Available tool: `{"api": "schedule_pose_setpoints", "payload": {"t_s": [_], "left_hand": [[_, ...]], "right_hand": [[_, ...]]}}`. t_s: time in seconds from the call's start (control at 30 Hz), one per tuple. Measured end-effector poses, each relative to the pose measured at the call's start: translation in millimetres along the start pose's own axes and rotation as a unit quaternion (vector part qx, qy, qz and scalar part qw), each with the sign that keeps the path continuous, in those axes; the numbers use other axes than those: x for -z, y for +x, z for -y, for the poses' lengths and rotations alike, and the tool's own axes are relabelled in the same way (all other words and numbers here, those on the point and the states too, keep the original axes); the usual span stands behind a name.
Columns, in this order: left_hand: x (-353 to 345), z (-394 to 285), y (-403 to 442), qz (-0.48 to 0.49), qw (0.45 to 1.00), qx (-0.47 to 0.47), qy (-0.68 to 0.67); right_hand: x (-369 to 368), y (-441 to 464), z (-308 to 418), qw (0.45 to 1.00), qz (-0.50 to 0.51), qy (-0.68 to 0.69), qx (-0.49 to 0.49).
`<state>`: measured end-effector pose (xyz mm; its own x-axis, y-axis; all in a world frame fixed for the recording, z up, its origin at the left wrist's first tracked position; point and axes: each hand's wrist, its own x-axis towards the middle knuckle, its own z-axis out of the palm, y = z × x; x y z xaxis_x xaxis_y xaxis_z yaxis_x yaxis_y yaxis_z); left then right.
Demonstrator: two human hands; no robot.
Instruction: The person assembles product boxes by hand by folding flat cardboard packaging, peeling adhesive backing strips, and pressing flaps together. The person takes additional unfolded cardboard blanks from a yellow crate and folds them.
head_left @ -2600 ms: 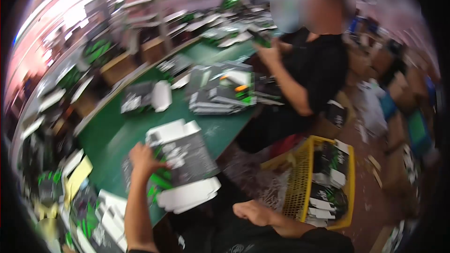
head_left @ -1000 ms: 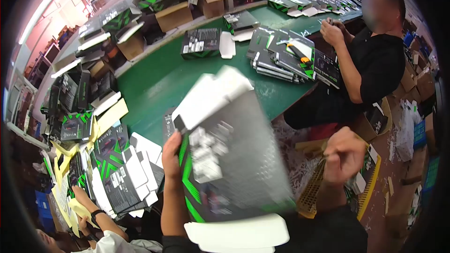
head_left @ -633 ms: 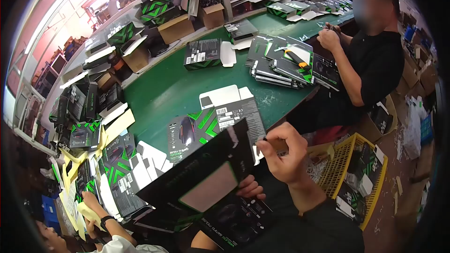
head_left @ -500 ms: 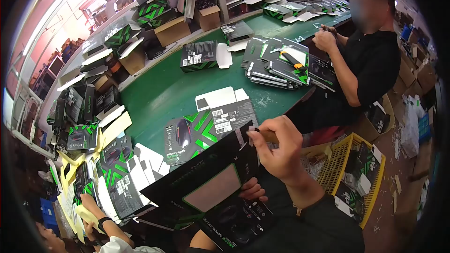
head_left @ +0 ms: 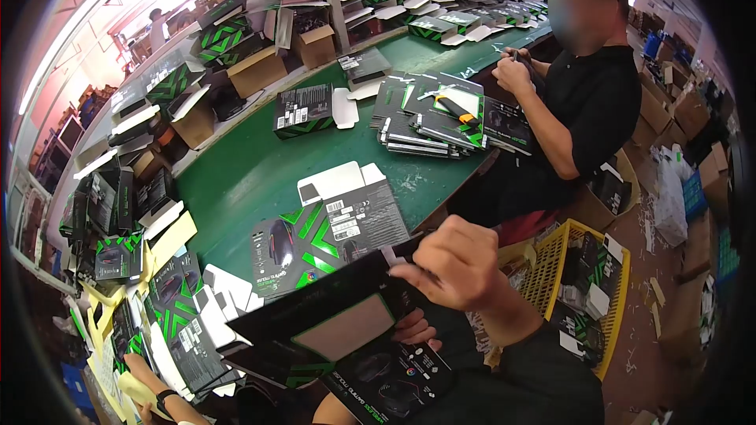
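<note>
A black gaming mouse box (head_left: 295,307), its cover panel raised, is in front of me with a window cut in that panel. My left hand (head_left: 416,329) holds the box, fingers wrapped over its side below the raised panel. Over the panel's upper corner, my right hand (head_left: 461,264) is closed, its thumb against a small whitish strip (head_left: 390,256). The curled fingers partly hide what they pinch. Just beyond lies a flattened black and green mouse carton (head_left: 366,220) with white flaps, on the green table (head_left: 228,181).
Across the table a person in black (head_left: 591,102) works with both hands near stacked boxes (head_left: 425,126) and a yellow-handled cutter (head_left: 457,109). Another person's hand (head_left: 146,378) is at lower left, near more cartons (head_left: 189,338). A yellow crate (head_left: 543,283) stands right.
The view has shifted, so the surroundings appear further left. My right hand has turned and moved slightly down and left along the panel's corner. My left hand keeps its hold on the box.
</note>
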<state>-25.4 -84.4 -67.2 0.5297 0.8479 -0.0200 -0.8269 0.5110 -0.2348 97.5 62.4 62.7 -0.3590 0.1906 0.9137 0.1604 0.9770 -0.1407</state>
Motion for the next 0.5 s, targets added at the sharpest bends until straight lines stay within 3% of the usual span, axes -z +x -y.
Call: {"api": "schedule_pose_setpoints", "payload": {"t_s": [0.07, 0.27, 0.37, 0.5], "left_hand": [[-6, 0, -2, -0.021, 1.0, -0.013, 0.003], [31, -8, 22, 0.17, 0.983, 0.034, -0.063], [46, -9, 31, 0.246, 0.965, 0.037, -0.08], [20, -3, 14, 0.149, 0.987, 0.009, -0.066]], "right_hand": [[4, -4, 6, 0.999, -0.006, 0.014, 0.042], [17, -15, 32, 0.995, 0.022, 0.06, 0.08], [18, -33, 18, 0.998, 0.028, 0.027, -0.056], [7, -53, -3, 0.978, 0.049, 0.034, -0.199]]}}
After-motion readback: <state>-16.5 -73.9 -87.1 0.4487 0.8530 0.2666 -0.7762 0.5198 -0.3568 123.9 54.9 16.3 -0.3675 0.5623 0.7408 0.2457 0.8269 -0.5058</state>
